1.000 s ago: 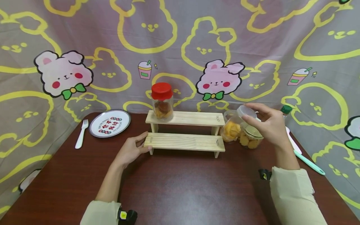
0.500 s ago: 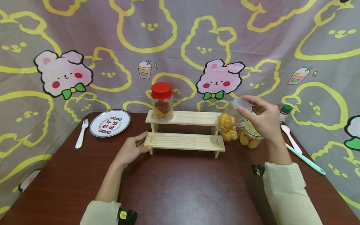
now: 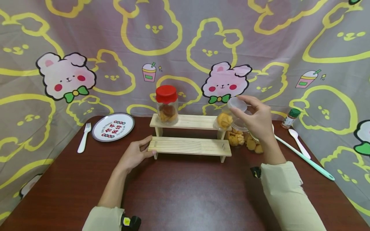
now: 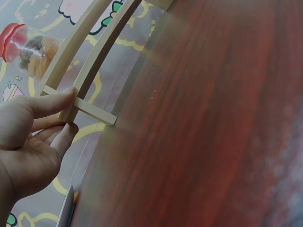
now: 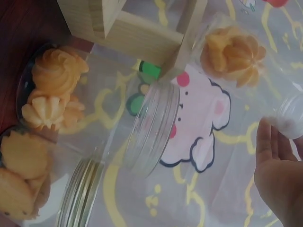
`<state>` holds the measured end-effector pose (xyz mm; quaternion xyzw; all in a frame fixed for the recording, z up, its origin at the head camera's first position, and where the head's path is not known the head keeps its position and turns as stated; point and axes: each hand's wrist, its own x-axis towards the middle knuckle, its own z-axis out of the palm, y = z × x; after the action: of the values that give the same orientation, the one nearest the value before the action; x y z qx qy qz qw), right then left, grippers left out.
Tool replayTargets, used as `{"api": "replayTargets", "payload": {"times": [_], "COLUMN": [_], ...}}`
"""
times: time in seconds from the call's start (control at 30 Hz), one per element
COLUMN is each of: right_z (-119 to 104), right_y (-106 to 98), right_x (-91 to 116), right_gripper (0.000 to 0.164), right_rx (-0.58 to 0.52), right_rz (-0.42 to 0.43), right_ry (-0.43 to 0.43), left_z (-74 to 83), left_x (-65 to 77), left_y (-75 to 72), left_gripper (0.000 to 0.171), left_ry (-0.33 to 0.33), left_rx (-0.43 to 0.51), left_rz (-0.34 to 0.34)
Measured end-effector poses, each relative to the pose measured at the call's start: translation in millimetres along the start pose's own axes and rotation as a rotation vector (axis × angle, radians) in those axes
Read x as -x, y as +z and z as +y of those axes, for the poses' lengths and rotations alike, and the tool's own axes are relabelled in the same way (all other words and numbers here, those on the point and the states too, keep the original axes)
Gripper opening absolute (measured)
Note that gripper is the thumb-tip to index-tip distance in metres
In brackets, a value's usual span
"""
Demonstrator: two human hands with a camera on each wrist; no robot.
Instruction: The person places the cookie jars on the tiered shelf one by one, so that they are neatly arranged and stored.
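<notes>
Both hands are at work: the left hand [image 3: 137, 155] pinches the left end of a two-tier, pale wooden rack [image 3: 190, 146] between thumb and fingers, gripping its lower plank, while the right hand [image 3: 257, 117] holds a clear, cylindrical jar [image 3: 224, 120] of golden, ridged biscuits by its translucent white lid [image 3: 237, 104]. That jar is now at the right end of the rack's upper plank [image 3: 199, 121], tilted with its lid to the right; whether its base touches the wood, I cannot tell. A second ago it was lower, to the right of the rack; it has since come up and leftward, away from its neighbours, while the left hand has kept its grip.

At the upper plank's left end stands a clear jar with a red lid [image 3: 167, 110]. Just right of the rack are a second clear jar of biscuits [image 3: 236, 138] and a gold-lidded jar of round biscuits [image 3: 253, 146]. Farther right lie a green-capped bottle [image 3: 288, 120], a white spoon [image 3: 300, 144] and a mint-handled utensil [image 3: 318, 168]; left of the rack, a round white plate with red lettering [image 3: 101, 134] and a white fork [image 3: 83, 139].

Beneath everything is a glossy, dark red-brown worktop [image 3: 188, 192]. Behind the rack hangs a grey-pink cloth [image 3: 173, 32] printed with yellow outlines and pink rabbits.
</notes>
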<state>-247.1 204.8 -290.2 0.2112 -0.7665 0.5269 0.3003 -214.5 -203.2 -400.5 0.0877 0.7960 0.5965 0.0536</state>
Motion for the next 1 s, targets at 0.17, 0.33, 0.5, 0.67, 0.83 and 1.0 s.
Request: {"api": "replayTargets", "payload": {"times": [0.17,0.33,0.5,0.67,0.83,1.0], "right_z": [-4,-7,-7,-9,-10,-9], "right_y": [10,20,28,29,31,34], "right_x": [-6,-12,-19,-24,-29,-33], "right_gripper": [0.043,0.045,0.046,0.049,0.052,0.054], "right_rx": [0.039,0.048,0.123,0.156,0.137,0.078], "right_rz": [-0.034,-0.082,-0.119,-0.147,-0.17,-0.194], "right_ry": [-0.032,-0.022,0.046,0.137,0.196,0.244], "left_z": [0.8,1.8,1.0,1.6,1.6,1.0], "left_x": [-0.2,0.0,0.5,0.7,0.4,-0.1], "left_y": [-0.3,0.2,0.8,1.0,0.8,0.2], "left_gripper": [0.07,0.07,0.07,0.07,0.07,0.07], "left_ry": [-0.002,0.002,0.001,0.004,0.011,0.014], "left_rx": [0.003,0.002,0.001,-0.008,-0.016,-0.008], "left_rz": [0.001,0.0,0.002,-0.004,-0.004,-0.003]}}
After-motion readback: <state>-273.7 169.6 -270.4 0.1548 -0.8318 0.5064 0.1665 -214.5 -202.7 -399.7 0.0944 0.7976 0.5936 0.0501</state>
